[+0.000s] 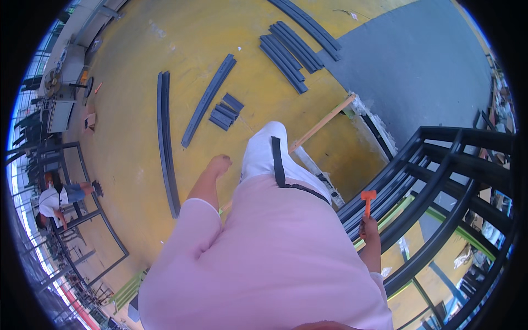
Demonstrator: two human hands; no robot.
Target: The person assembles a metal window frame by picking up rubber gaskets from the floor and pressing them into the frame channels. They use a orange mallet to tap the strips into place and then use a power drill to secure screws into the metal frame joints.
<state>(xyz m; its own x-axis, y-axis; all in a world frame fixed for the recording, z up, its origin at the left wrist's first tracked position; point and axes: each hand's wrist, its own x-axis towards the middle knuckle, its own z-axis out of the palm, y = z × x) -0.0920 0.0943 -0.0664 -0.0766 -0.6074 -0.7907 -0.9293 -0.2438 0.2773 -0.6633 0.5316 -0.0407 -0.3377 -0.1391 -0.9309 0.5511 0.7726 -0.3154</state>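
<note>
My right hand (368, 227) is wrapped around the handle of an orange mallet (368, 196), its head up. Beside that hand stands a dark metal frame (440, 165) of long bars and crosspieces. My left hand (220, 164) hangs over the yellow floor with its fingers loosely curled, and I see nothing in it. Nearest to it lie a bundle of short dark metal pieces (226, 112) and a long dark profile (208, 100). Another long profile (166, 137) lies farther left.
More dark profiles (291, 49) lie in rows ahead. A wooden strip (322, 123) and a white-edged beam (316, 173) lie in front of my legs. Grey floor (412, 66) spreads at the right. Far left, another person (55, 204) bends over a metal frame (104, 220); a fan (53, 82) stands beyond.
</note>
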